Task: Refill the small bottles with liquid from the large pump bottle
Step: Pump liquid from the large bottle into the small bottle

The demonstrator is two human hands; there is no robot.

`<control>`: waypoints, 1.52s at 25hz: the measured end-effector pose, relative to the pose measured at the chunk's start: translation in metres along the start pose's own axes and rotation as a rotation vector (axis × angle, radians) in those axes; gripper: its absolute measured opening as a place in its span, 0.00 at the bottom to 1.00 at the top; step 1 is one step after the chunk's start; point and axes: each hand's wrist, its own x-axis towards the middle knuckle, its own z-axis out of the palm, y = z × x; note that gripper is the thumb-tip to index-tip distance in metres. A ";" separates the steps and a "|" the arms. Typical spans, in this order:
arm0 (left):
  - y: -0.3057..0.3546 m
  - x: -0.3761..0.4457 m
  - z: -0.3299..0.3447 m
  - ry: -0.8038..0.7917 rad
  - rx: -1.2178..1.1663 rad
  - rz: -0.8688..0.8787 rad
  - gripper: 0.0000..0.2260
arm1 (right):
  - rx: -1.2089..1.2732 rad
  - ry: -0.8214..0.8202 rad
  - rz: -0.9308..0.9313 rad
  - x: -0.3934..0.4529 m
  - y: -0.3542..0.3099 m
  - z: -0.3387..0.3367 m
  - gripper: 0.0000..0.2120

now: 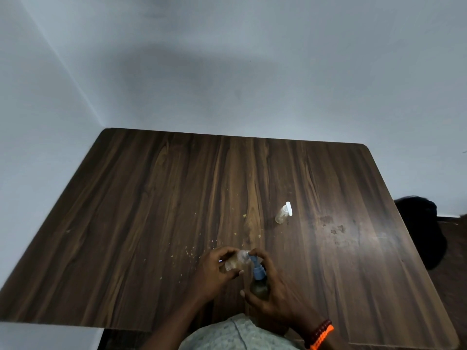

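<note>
My right hand (274, 291) grips the large pump bottle (259, 286), a dark bottle with a blue pump head whose nozzle points up and left. In my left hand (214, 271) is a small clear bottle (236, 263), tilted, with its open mouth right at the blue nozzle. The index finger of the right hand rests on top of the pump. A second small clear bottle with a white cap (283, 213) lies on its side on the table, farther away and to the right of both hands.
The dark wooden table (151, 210) fills the view, with pale crumbs scattered in front of the hands and dried stains at the right. Walls bound its far and left sides. A dark object (422, 223) sits on the floor beyond the right edge.
</note>
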 end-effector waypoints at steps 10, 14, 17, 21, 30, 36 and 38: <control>0.004 0.000 0.001 0.014 -0.023 -0.004 0.17 | 0.024 0.085 -0.041 0.006 0.006 0.005 0.39; 0.003 -0.001 0.000 -0.003 0.017 0.000 0.15 | 0.040 0.122 -0.040 0.008 0.010 0.008 0.30; 0.006 -0.002 0.000 0.005 0.013 -0.001 0.14 | 0.057 0.140 -0.040 0.015 0.007 0.005 0.28; 0.007 0.005 -0.001 0.077 -0.017 -0.012 0.20 | 0.014 0.098 -0.048 0.023 -0.002 0.001 0.37; 0.003 0.005 -0.001 0.060 -0.012 -0.017 0.16 | 0.026 0.102 -0.028 0.027 -0.006 -0.001 0.30; 0.003 0.004 0.000 0.064 0.002 -0.041 0.19 | -0.004 0.102 -0.058 0.020 -0.003 0.002 0.36; 0.004 0.001 -0.001 0.048 0.012 -0.035 0.19 | -0.005 0.139 -0.063 0.018 -0.002 0.004 0.32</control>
